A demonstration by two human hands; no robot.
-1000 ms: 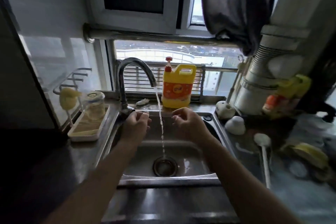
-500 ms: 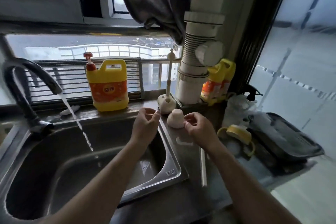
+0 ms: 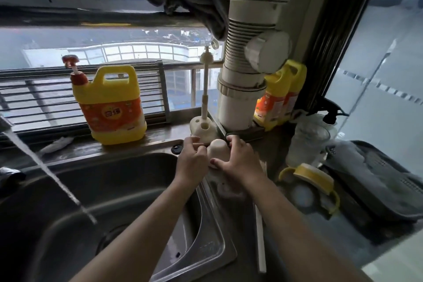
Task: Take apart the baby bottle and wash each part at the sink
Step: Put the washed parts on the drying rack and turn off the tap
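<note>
A small white bottle cap (image 3: 218, 147) stands on the wet counter just right of the sink's corner. My right hand (image 3: 239, 160) grips it, thumb at its base and fingers over its far side. My left hand (image 3: 191, 158) sits against the cap's left side with its fingers curled and nothing visibly in them. A yellow bottle collar with handles (image 3: 313, 176) lies on the counter to the right, with a clear teat-like part (image 3: 300, 197) in front of it. Behind them stands a clear bottle (image 3: 306, 142).
Water streams (image 3: 45, 168) from the tap into the steel sink (image 3: 206, 224). A yellow detergent jug (image 3: 112, 107) and a white brush stand (image 3: 203, 129) sit on the sill. A white pipe (image 3: 249, 57), more yellow jugs (image 3: 278, 96), a dark tray (image 3: 384, 181) and a long white-handled brush (image 3: 260, 240) are on the right.
My view has swung right, away from the tap. Both hands left the water stream and moved to the white cap, and my right hand has closed round it.
</note>
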